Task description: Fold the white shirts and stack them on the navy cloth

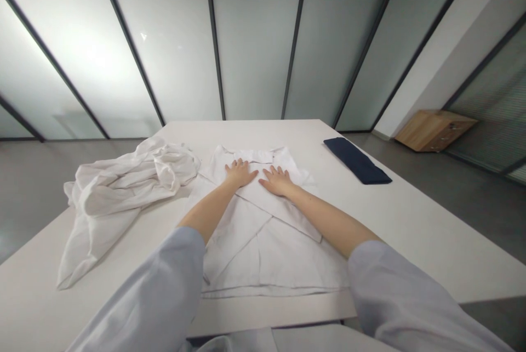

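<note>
A white garment, which looks like a shirt or lab coat (238, 237), lies spread on the white table with its collar end away from me and its sleeves folded across the body. My left hand (239, 174) rests flat on its upper part, fingers spread. Beside it, a small gap apart, my right hand (277, 181) also presses flat on the cloth with its fingers apart. Neither hand grips anything. My forearms cover parts of the garment's sides.
To the left, a crumpled heap of white cloth (127, 185) hangs partly over the table's edge. A folded dark blue cloth (356, 160) lies near the right edge of the table (411, 242). A wooden cabinet (431, 130) stands on the floor beyond, by glass partitions.
</note>
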`<state>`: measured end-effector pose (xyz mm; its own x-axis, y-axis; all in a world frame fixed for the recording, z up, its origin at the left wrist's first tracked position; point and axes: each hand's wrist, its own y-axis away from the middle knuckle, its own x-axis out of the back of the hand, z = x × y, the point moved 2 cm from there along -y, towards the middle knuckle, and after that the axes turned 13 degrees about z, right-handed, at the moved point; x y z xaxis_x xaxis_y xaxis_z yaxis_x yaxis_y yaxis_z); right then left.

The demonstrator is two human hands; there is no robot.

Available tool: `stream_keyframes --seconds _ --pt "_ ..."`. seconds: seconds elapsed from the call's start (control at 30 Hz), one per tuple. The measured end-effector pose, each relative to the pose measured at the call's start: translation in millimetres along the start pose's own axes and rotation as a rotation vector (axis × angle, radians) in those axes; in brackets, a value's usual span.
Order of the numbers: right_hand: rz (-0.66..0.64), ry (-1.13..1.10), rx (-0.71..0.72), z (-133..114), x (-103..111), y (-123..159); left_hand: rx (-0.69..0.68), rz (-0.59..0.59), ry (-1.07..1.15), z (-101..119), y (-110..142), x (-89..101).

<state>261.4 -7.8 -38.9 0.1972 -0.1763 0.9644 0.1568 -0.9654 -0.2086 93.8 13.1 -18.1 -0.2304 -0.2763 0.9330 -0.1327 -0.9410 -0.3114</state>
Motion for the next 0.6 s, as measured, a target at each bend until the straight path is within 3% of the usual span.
stream_keyframes --seconds 0.13,0.37,0.6 --pt "-0.01 0.008 -0.001 8.4 -5.2 -11.5 -0.07 0.057 0.007 2.3 8.3 10.6" --pt "0.038 0.068 0.049 25.1 6.3 -44.2 -0.091 -0.119 -0.085 11.1 28.5 13.1" --pt "0.099 0.097 0.045 11.0 17.3 -30.6 -0.051 -0.139 -0.12 4.9 19.4 1.7"
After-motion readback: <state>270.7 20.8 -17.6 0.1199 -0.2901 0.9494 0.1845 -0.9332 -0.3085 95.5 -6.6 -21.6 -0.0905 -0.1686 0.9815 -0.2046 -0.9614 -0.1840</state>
